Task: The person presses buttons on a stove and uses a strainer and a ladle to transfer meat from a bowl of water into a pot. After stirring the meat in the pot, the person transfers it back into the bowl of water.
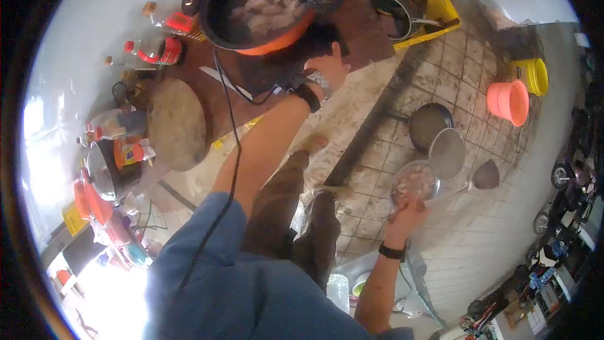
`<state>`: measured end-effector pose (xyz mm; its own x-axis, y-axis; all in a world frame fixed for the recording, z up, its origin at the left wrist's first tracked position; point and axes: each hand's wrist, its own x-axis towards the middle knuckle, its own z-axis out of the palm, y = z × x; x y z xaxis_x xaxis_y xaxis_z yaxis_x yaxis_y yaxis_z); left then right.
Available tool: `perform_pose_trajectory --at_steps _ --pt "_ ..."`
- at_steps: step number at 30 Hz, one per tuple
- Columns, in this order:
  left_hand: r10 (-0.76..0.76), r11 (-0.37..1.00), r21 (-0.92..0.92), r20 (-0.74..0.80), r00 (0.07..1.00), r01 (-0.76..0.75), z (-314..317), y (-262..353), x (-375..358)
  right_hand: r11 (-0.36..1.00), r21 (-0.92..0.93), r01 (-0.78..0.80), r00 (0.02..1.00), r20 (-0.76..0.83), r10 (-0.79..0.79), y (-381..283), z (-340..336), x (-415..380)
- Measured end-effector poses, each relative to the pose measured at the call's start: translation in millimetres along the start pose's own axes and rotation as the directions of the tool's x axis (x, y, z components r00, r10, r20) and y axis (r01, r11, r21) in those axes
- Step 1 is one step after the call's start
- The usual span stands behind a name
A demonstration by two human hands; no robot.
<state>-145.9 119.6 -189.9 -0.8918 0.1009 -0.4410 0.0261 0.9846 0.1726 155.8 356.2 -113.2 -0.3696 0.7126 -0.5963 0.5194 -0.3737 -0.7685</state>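
My left hand [329,68], with a watch at the wrist, reaches to the dark flat unit [321,41] below the pot's front. One finger is stretched out against it and nothing is held. Above it stands a black-lined pot [267,46] with an orange outside, and pale meat chunks [270,3] lie inside. Low on the right, my right hand [406,217] is closed on the near rim of a metal bowl [434,179]. Small pinkish pieces [414,182] in liquid fill the bowl. Its fingertips are partly blurred.
A knife [217,77] and a round wooden board [177,124] lie on the brown table, beside bottles [165,51]. A yellow crate [443,3] holds a pan. On the tiled floor are a dark pan [430,126], a strainer [447,154] and a pink bucket [506,102]. A cable [236,132] hangs down.
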Motion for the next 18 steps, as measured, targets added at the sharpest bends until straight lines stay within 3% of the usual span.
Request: perform_pose_trajectory --at_steps 1,3,5,8,10,16,18 --pt "0.002 1.000 -0.029 0.009 1.000 -0.002 -3 -3 -2 0.997 -0.029 -0.077 0.997 0.003 0.077 -8 4 -7" --pt "-0.007 0.998 -0.059 0.015 1.000 0.007 -10 -10 -12 1.000 -0.019 -0.009 0.999 -0.041 0.008 1 5 0" --pt "-0.126 0.975 -0.187 -0.034 0.991 0.117 -14 -30 -39 0.999 -0.016 0.041 0.996 -0.073 -0.042 10 -3 1" --pt "-0.244 0.952 -0.211 -0.080 0.966 0.223 8 -82 -78 0.998 -0.065 0.028 1.000 -0.004 -0.028 11 -10 4" --pt "-0.338 0.917 -0.247 -0.061 0.939 0.314 4 -108 -104 0.998 -0.041 0.057 0.991 -0.118 -0.062 11 -3 5" --pt "-0.388 0.919 -0.135 -0.143 0.910 0.371 10 -157 -115 0.998 -0.042 -0.042 0.994 -0.106 0.037 -17 19 -20" --pt "-0.374 0.926 -0.126 -0.161 0.913 0.357 9 -157 -117 0.998 -0.057 -0.009 0.994 -0.109 0.003 -6 16 -12"
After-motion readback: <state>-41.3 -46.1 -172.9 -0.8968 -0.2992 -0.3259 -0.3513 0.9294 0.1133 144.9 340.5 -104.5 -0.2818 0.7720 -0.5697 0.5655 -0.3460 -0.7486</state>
